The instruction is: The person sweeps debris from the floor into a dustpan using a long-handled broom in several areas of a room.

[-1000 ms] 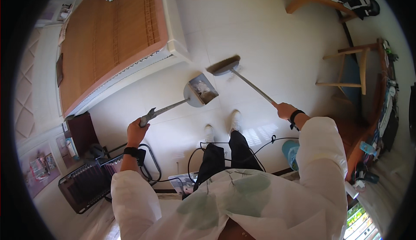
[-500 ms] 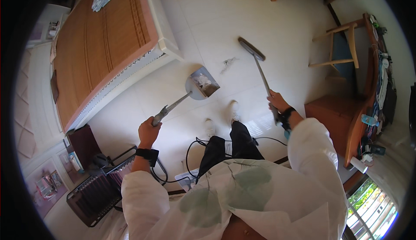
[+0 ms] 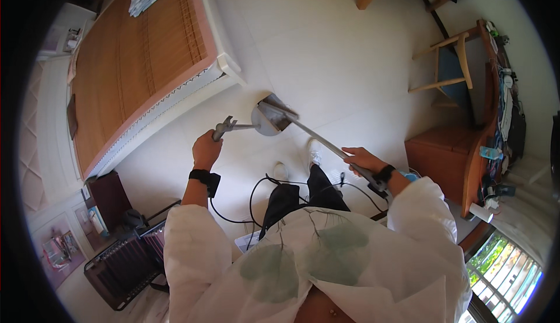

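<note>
My left hand [image 3: 206, 149] is closed around the end of a grey long-handled dustpan's handle. The dustpan [image 3: 264, 126] rests on the pale floor near the bed's corner, its mouth turned to the upper right. In my right hand [image 3: 365, 159] is a grey broom [image 3: 324, 141], its handle slanting up and left to the pan. The broom's head lies across the dustpan's mouth and hides most of what is inside. My shoes [image 3: 314, 151] stand just below the pan.
A bed [image 3: 140, 66] with a brown mat fills the left. On the right are a wooden chair [image 3: 440, 84], a reddish-brown cabinet [image 3: 440, 156] and a cluttered desk. Black cable [image 3: 252, 206] loops around my legs. A black folding frame [image 3: 122, 264] stands lower left.
The broom's head has swung from the floor on the right down and left onto the dustpan. Grey debris that lay between them no longer shows on the floor. The dustpan's handle has tilted.
</note>
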